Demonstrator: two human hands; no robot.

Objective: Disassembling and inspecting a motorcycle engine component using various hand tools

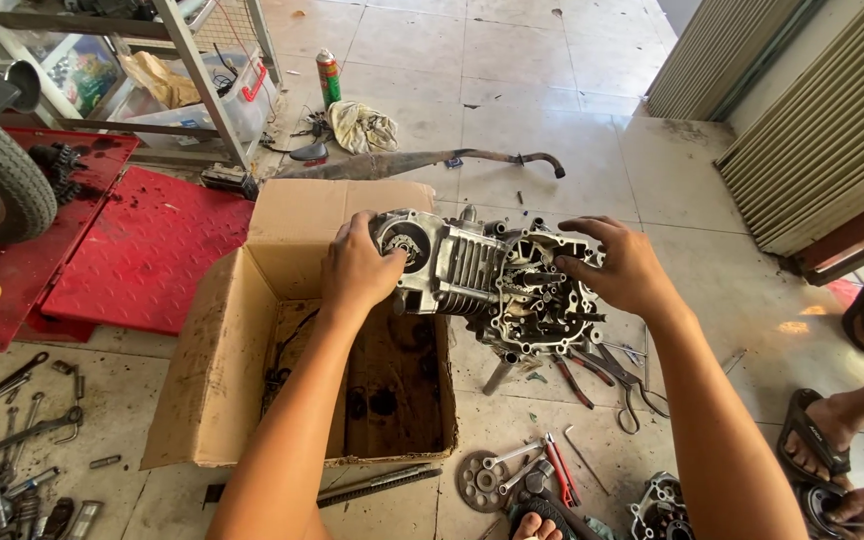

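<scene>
Head view looks down at a grimy silver metal engine block [487,280], open on its right face, held above the pale tiled floor [552,130] and over the far right corner of an open brown cardboard box [222,350]. Much of the engine's underside is hidden, and the parts inside its open casing are a dark tangle that is hard to make out; gears and shafts seem to sit there, though the detail is too fine to be sure. The box's bottom is stained with dark patches and partly masked by the left forearm.

The left hand [357,268] is clamped on the engine's left end, fingers wrapped over the round cover. The right hand [624,268] rests on the open right side, fingers spread and curled onto the casing rim. So the engine sits between the two hands, which are well apart from each other.

Under the engine lie red-handled pliers [559,470], loose wrenches and a round toothed sprocket [479,482]. A second engine cover at the bottom edge is cut off by the frame. At the right edge another person's sandalled foot [820,430] shows only in part. Scattered hand tools [7,450] lie at lower left, beside a red steel ramp [142,250].
</scene>
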